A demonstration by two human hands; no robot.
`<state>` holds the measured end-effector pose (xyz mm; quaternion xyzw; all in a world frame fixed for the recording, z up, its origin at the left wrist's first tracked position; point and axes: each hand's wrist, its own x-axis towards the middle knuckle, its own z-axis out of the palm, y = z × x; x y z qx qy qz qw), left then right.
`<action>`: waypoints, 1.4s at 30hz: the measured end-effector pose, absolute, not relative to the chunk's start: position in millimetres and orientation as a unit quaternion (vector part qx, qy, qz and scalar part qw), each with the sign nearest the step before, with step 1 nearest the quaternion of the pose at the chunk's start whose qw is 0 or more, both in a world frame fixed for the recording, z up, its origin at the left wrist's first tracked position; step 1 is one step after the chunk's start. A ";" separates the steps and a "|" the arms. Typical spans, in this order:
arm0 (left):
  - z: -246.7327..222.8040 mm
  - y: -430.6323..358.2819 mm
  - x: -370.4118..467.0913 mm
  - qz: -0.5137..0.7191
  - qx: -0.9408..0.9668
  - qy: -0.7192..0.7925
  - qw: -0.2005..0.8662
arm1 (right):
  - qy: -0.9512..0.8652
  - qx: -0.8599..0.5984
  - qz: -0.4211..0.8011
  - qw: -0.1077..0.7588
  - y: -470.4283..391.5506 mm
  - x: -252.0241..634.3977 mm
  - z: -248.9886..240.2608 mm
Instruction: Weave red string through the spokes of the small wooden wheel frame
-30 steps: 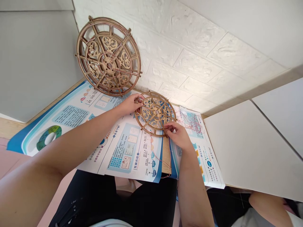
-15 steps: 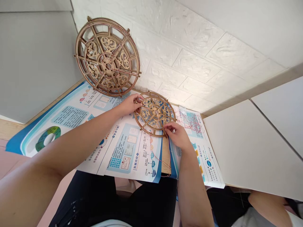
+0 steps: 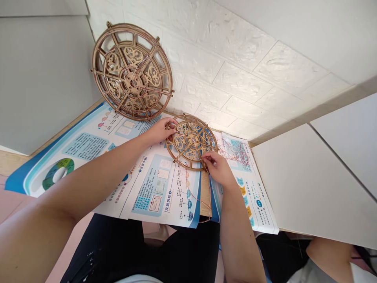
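Note:
A round openwork wooden wheel (image 3: 193, 140) with scroll patterns lies over printed sheets in front of me. My left hand (image 3: 165, 129) pinches its upper-left rim between closed fingers. At the lower-right rim, the fingertips of my right hand (image 3: 214, 163) are pressed together on a thin wire that runs along the wheel. A loop of reddish wire (image 3: 194, 199) hangs from the wheel's lower edge down to the table's front edge.
Larger matching wooden wheels (image 3: 132, 72) lean against the white brick-patterned wall (image 3: 235, 82) at the back left. Tangled red wire (image 3: 240, 154) lies on the right sheet (image 3: 262, 212). Grey panels flank both sides. Another person's arm (image 3: 330, 251) shows at the lower right.
The whole view has shifted very slightly. My right fingertips have moved a little at the wheel's lower-right rim, and the hanging wire loop has changed shape slightly.

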<state>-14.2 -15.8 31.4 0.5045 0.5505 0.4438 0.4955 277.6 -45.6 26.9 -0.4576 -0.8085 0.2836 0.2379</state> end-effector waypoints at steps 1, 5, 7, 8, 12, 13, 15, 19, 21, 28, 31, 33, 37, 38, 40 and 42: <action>31.0 -15.7 -14.1 0.443 0.504 0.553 0.493 | -0.811 -0.457 0.281 0.234 -45.7 277.6 26.9; 28.2 -14.6 -14.2 0.441 0.505 0.552 0.496 | -0.817 -0.457 0.274 0.219 -46.4 277.6 27.5; 27.3 -14.1 -14.4 0.442 0.503 0.550 0.499 | -0.817 -0.457 0.274 0.221 -46.5 277.6 27.8; 27.3 -13.9 -14.5 0.442 0.503 0.549 0.500 | -0.816 -0.455 0.275 0.224 -46.6 277.7 27.9; 28.9 -14.2 -15.2 0.444 0.502 0.553 0.496 | -0.811 -0.446 0.289 0.244 -47.0 278.1 28.9; 29.3 -14.4 -15.5 0.442 0.503 0.553 0.495 | -0.810 -0.444 0.293 0.247 -47.2 278.1 29.4; 29.5 -14.6 -16.1 0.442 0.507 0.550 0.495 | -0.810 -0.439 0.297 0.251 -47.7 277.9 30.6; 28.9 -15.1 -16.3 0.452 0.505 0.536 0.503 | -0.818 -0.429 0.281 0.262 -47.5 277.0 31.8; 29.5 -15.7 -15.7 0.453 0.503 0.535 0.505 | -0.814 -0.431 0.275 0.275 -47.0 277.1 31.3; 31.8 -16.3 -15.2 0.452 0.497 0.537 0.511 | -0.784 -0.466 0.287 0.293 -45.1 281.0 28.2; 30.1 -15.7 -16.3 0.454 0.500 0.531 0.511 | -0.773 -0.484 0.295 0.285 -44.5 280.1 27.0; 28.5 -15.1 -16.8 0.455 0.503 0.531 0.508 | -0.770 -0.491 0.298 0.277 -44.2 278.5 26.4; 26.2 -13.9 -16.5 0.455 0.504 0.529 0.509 | -0.758 -0.507 0.301 0.278 -44.2 275.2 25.9; 26.2 -13.9 -16.2 0.455 0.503 0.529 0.509 | -0.755 -0.511 0.301 0.279 -44.3 274.6 25.9; 27.1 -14.2 -15.6 0.453 0.502 0.533 0.509 | -0.752 -0.517 0.299 0.278 -44.7 274.2 26.2; 29.2 -15.2 -15.0 0.448 0.501 0.537 0.509 | -0.755 -0.515 0.292 0.281 -45.4 275.1 27.6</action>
